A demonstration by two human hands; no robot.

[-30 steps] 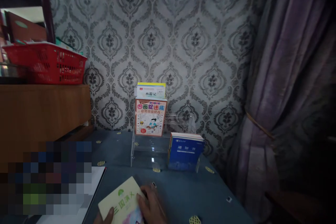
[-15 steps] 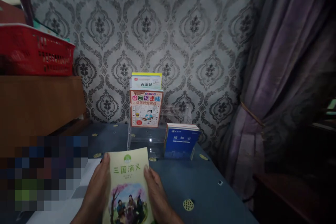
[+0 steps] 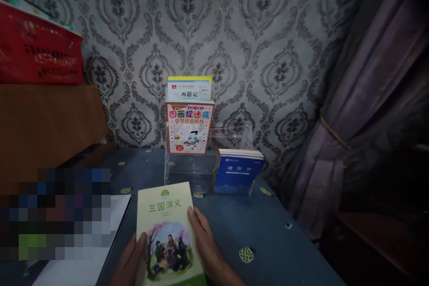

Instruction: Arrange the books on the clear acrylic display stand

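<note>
Upright between my two hands is a pale green book with a painted cover of people under pink blossoms. My left hand grips its lower left edge, thumb on the cover. At the right edge, my right hand holds it with the thumb on the front. Beyond it stands a clear tiered book rack. An orange-bordered picture book rests on a higher tier, with a whitish book showing behind it. Several books with a blue front cover lean at the rack's lower right.
A red plastic basket sits on a brown wooden cabinet at left. White sheets lie on the blue table cover beside a blurred-out patch. Patterned wallpaper backs the table; a tied purple curtain hangs at right.
My left hand has slid down the book's left edge, and more of the cover shows. The view has shifted, with the rack appearing slightly larger and higher.
</note>
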